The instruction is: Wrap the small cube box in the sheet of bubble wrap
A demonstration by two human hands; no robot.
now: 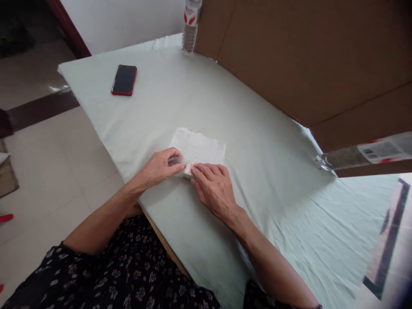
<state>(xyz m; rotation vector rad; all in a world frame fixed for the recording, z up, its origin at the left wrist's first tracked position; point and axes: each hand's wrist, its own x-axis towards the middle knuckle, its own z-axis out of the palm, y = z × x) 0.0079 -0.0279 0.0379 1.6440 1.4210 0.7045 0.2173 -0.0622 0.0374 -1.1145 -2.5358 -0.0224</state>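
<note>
A flat white packet [200, 147] with a crinkled surface and an uneven far edge lies on the cloth-covered table, close to its left-hand edge. My left hand [165, 165] is curled at the packet's near left corner, its thumb and fingertips pressed against it. On the near right part, my right hand [215, 185] has its fingers bent over the top and its thumb down at the near side. Between the two hands a small whitish fold or flap [188, 168] stands up at the near edge; what it is exactly I cannot make out.
A phone in a red case [124, 80] lies at the far left of the pale green tablecloth [154, 111]. A large cardboard panel [299, 56] stands at the right, with an upright plastic bottle [190, 28] at its far end and another bottle [367, 152] nearer me.
</note>
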